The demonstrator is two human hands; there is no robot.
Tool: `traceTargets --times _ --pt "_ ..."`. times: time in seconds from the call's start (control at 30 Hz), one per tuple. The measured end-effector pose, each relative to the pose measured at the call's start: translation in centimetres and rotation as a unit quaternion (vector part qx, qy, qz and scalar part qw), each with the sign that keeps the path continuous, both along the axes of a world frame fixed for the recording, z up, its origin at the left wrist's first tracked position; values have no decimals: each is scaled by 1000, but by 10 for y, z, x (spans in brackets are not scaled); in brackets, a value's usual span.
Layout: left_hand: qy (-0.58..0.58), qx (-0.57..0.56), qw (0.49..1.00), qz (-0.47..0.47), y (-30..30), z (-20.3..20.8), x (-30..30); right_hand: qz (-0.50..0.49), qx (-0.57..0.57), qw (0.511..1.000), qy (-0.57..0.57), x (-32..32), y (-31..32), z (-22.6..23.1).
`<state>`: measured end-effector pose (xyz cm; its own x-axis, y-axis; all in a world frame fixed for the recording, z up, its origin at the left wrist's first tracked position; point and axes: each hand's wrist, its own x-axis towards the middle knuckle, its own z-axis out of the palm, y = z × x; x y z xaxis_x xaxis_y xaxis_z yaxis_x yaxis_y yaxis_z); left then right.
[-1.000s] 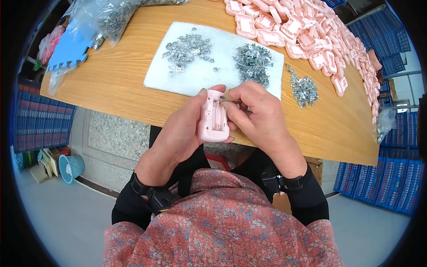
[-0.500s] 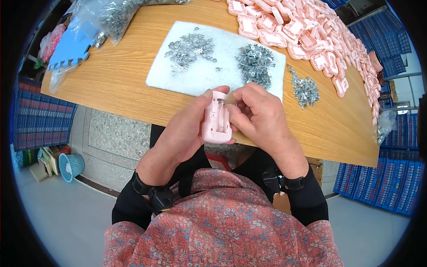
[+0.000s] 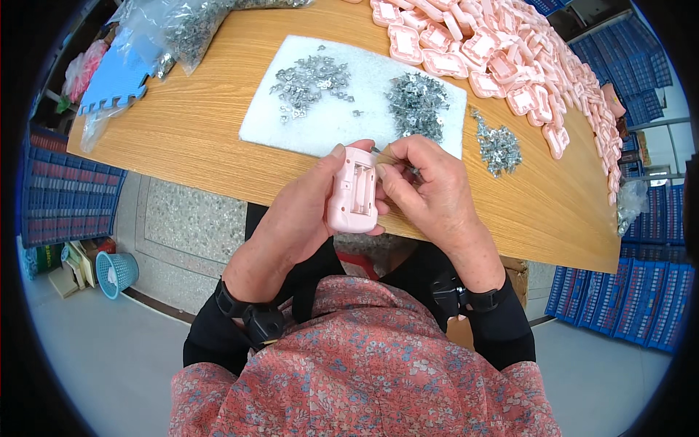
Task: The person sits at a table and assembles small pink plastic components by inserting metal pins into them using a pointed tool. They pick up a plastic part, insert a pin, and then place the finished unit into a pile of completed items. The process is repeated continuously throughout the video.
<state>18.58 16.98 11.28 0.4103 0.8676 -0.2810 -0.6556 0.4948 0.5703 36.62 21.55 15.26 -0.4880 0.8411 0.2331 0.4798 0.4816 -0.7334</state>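
Observation:
A pink plastic casing (image 3: 348, 207) with an open battery compartment lies in my left hand (image 3: 306, 195), the thumb along its upper left edge and fingers behind it. Closed beside the casing's upper right, my right hand (image 3: 431, 186) pinches a thin dark-tipped tool (image 3: 376, 150); its exact kind is too small to tell. Something small and greyish also shows among the right fingers. Beyond my hands, a white foam mat (image 3: 256, 125) carries a looser pile of small metal contact pieces (image 3: 309, 81) on the left and a denser metal pile (image 3: 419, 105) on the right.
More metal pieces (image 3: 499, 149) lie on the wooden table (image 3: 189, 138) right of the mat. A large heap of pink casings (image 3: 502, 65) fills the far right. At the far left are a plastic bag of metal parts (image 3: 191, 33) and a blue foam mat (image 3: 109, 80).
The tool in my right hand has moved from across the top of the battery compartment to the casing's upper right edge. The casing has tilted slightly, showing more of the compartment.

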Motion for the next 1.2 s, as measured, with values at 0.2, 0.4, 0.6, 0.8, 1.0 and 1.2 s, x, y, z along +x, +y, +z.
traceTargets --times 0.2,0.4,0.6,0.8,1.0,1.2 --pt "-19 21 1000 -2 1 -4 -1 -38 -189 975 114 1 0 -10" --pt "172 46 984 2 -6 7 0 -11 -406 884 232 7 1 0" --pt "285 184 941 -21 -5 15 -3 -4 -429 875 225 14 1 5" --pt "421 246 873 -25 -4 18 7 9 -420 879 225 16 0 1" --pt "318 211 924 -22 2 6 5 7 -419 869 263 16 -4 5" --pt "-36 24 997 -62 -4 3 -3 19 -320 929 184 16 -6 -2"
